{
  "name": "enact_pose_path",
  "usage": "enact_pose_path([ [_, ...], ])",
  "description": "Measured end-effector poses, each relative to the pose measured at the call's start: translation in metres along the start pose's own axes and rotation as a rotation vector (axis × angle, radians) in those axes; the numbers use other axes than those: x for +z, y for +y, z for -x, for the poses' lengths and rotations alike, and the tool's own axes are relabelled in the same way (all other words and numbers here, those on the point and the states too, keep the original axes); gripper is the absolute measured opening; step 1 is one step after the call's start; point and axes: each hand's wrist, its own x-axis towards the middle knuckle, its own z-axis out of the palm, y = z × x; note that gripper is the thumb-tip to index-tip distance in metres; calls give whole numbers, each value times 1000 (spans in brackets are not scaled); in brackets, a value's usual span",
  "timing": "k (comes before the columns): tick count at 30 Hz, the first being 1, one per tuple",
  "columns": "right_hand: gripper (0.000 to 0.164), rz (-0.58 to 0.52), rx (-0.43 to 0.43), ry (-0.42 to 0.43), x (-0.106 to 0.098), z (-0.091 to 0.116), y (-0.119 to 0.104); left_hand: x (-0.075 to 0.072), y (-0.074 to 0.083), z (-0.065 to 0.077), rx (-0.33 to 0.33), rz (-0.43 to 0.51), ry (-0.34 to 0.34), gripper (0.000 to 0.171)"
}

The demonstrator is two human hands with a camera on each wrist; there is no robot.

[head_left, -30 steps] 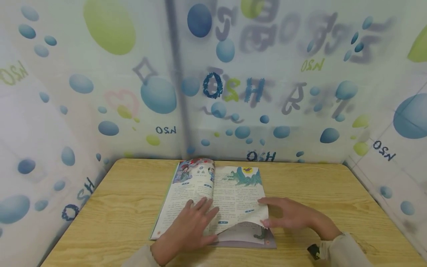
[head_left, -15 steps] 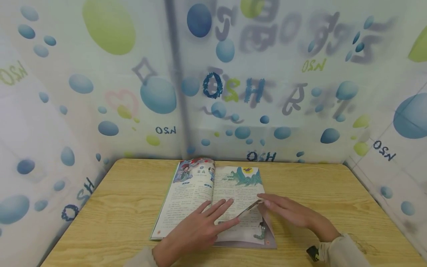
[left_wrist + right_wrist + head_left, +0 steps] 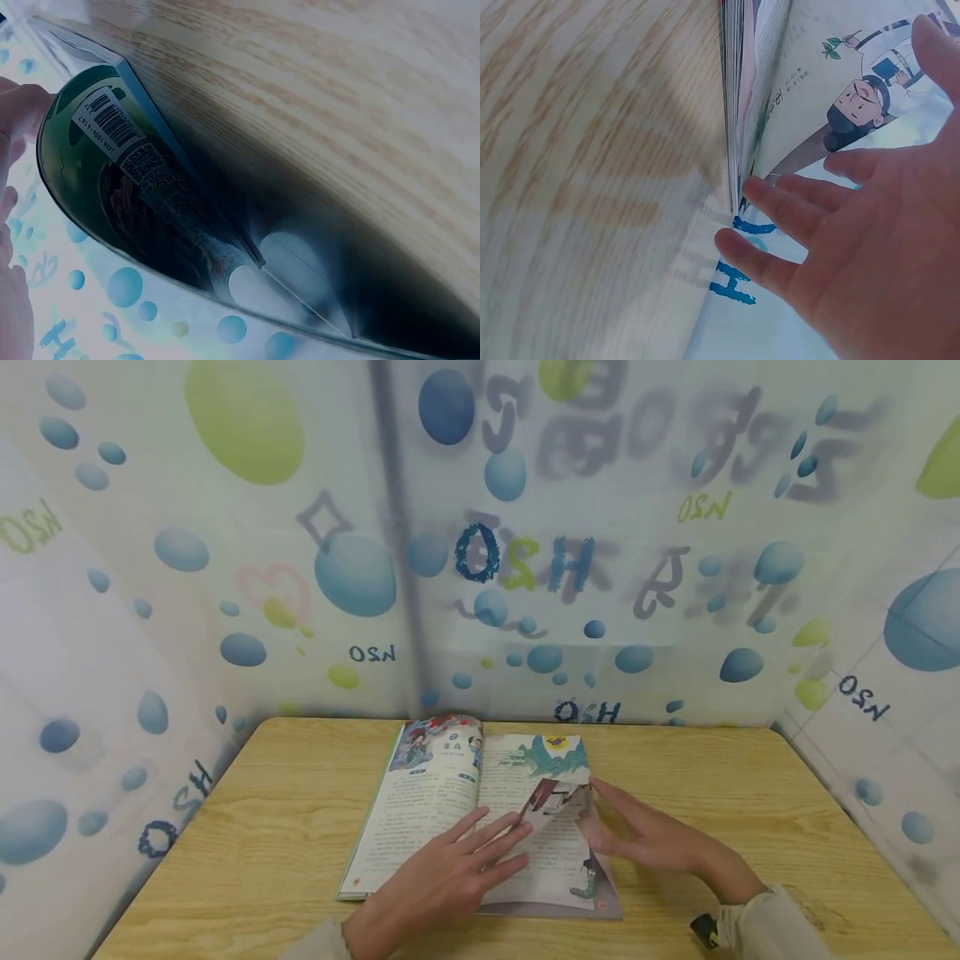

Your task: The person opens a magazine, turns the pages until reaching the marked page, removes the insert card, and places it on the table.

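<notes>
The book (image 3: 405, 827) lies on the table (image 3: 712, 768); its right page (image 3: 558, 797) now curls higher, seemingly partway turned. Your left hand (image 3: 450, 870) spreads over the book, your right hand (image 3: 654, 837), fingers parted, at its right edge.

The head view gives us soft, even light, grey lettering (image 3: 581, 443) blurred on the wall (image 3: 645, 510) beyond the left fingers (image 3: 512, 869). We find the left wrist view dimmer, the desk (image 3: 322, 97) deeply shadowed right of those fingers; in the right wrist view, faint shadows lie left of the right fingers (image 3: 761, 262).
</notes>
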Motion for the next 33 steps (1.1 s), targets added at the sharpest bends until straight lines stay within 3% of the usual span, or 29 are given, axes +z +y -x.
enact_pose_path([
  [7, 84, -20, -19, -26, 2, -1, 0, 1, -1, 0, -11, -36, -34, 43],
  [16, 87, 106, -12, -112, 10, -1, -2, 2, -1, 1, -23, -63, -30, 34],
  [25, 96, 117, -34, -175, 16, 3, -5, 5, 0, 3, -39, -83, -18, 22],
  [33, 100, 233, -55, -194, 18, 2, -6, 3, 0, 2, -86, -45, -26, 22],
])
